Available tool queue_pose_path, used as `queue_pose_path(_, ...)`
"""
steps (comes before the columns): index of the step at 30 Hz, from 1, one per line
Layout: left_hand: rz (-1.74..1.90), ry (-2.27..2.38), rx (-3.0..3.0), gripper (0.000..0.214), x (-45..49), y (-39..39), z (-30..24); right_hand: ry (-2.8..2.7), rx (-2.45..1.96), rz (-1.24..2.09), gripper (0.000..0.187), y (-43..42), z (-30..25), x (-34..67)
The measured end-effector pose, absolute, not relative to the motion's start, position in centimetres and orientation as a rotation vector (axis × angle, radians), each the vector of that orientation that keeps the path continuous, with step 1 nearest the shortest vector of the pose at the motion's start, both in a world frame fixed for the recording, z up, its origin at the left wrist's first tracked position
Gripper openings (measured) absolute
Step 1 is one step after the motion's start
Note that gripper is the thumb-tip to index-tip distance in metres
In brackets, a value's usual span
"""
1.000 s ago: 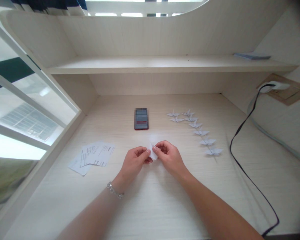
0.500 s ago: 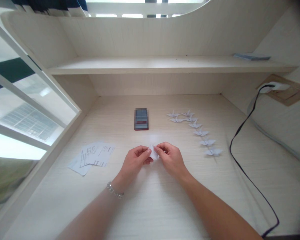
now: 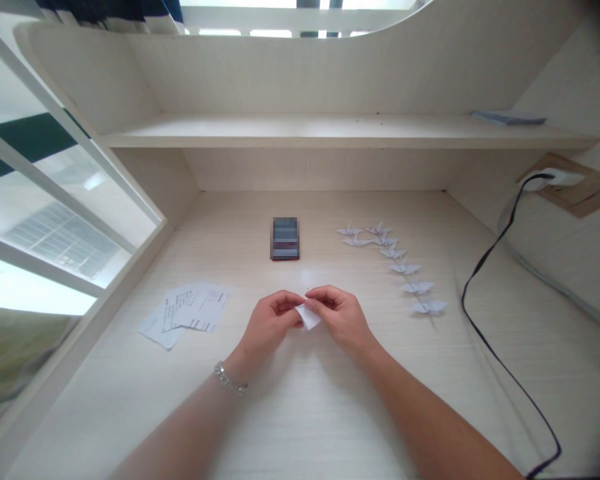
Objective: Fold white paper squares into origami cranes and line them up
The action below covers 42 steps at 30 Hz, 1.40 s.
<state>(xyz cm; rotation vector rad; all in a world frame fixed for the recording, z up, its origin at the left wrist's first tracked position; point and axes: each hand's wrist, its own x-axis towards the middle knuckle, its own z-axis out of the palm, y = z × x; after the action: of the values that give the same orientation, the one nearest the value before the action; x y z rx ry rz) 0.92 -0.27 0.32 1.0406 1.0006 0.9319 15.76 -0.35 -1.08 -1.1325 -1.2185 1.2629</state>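
A small folded white paper (image 3: 309, 318) is held between my two hands over the middle of the desk. My left hand (image 3: 276, 320) pinches its left side, fingers curled. On the upper right side, the thumb and fingers of my right hand (image 3: 341, 315) are closed on the same paper. Part of the paper is hidden behind the fingertips. To the right, several folded white paper cranes (image 3: 405, 269) stand in a curving row. Loose white paper sheets (image 3: 193, 310) with printed text lie overlapping left of my left hand.
A dark phone (image 3: 285, 239), its screen blurred, lies beyond my hands. A black cable (image 3: 480, 327) runs from the wall socket (image 3: 575, 183) down the desk's right side. A shelf (image 3: 300, 141) spans the back, with a flat bluish item (image 3: 509, 118) on it. Window frames border the left.
The paper has turned so that a pointed white flap now shows below my fingers. My right fingertips have shifted slightly left over it. The view has moved a little.
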Motion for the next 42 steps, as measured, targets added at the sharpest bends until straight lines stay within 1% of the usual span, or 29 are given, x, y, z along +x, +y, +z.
queue_pose_path(4, 0.946, 1.053, 1.107, 0.019, 0.9, -0.1, 0.0, -1.166, -1.097, 1.337, 0.026, -0.2, -1.4, 15.8)
queue_pose_path(8, 1.073, 1.113, 1.067, 0.022, 0.5, 0.4, -0.3, -1.13, -1.111, 1.354, 0.025, 0.2, -1.8, 15.9)
queue_pose_path(10, 1.062, 1.075, 1.091, 0.03, 0.4, 0.5, -0.3, -1.126, -1.122, 1.36, 0.023, 0.4, -2.0, 16.0)
queue_pose_path(13, 0.967, 0.954, 1.173, 0.047, 0.4, 0.5, -0.1, -1.117, -1.136, 1.364, 0.022, 0.5, -2.0, 16.1)
queue_pose_path(14, 0.947, 0.921, 1.196, 0.049, 0.5, 0.4, 0.0, -1.112, -1.135, 1.372, 0.022, 0.5, -2.0, 16.1)
queue_pose_path(15, 0.939, 0.897, 1.212, 0.048, 0.6, 0.4, 0.0, -1.104, -1.131, 1.383, 0.022, 0.6, -2.1, 16.1)
queue_pose_path(19, 1.002, 0.919, 1.24, 0.032, 0.8, 0.6, -0.2, -1.043, -1.12, 1.413, 0.022, 0.9, -2.1, 15.9)
queue_pose_path(21, 1.049, 0.96, 1.226, 0.028, 0.8, 0.8, -0.3, -1.03, -1.119, 1.437, 0.023, 1.1, -1.8, 15.9)
queue_pose_path(25, 1.109, 0.993, 1.225, 0.029, 0.8, 1.5, -0.2, -1.033, -1.099, 1.52, 0.024, 1.4, -0.5, 15.9)
queue_pose_path(30, 1.166, 1.007, 1.336, 0.025, 1.0, 2.2, 0.1, -1.034, -1.077, 1.567, 0.024, 2.1, 0.8, 16.4)
queue_pose_path(35, 1.151, 1.1, 1.391, 0.025, 1.2, 2.4, -1.0, -0.994, -1.013, 1.594, 0.024, 2.3, -0.4, 16.7)
queue_pose_path(42, 1.18, 1.112, 1.368, 0.016, 1.3, 1.7, -1.7, -0.987, -0.975, 1.625, 0.022, 1.7, -1.6, 16.7)
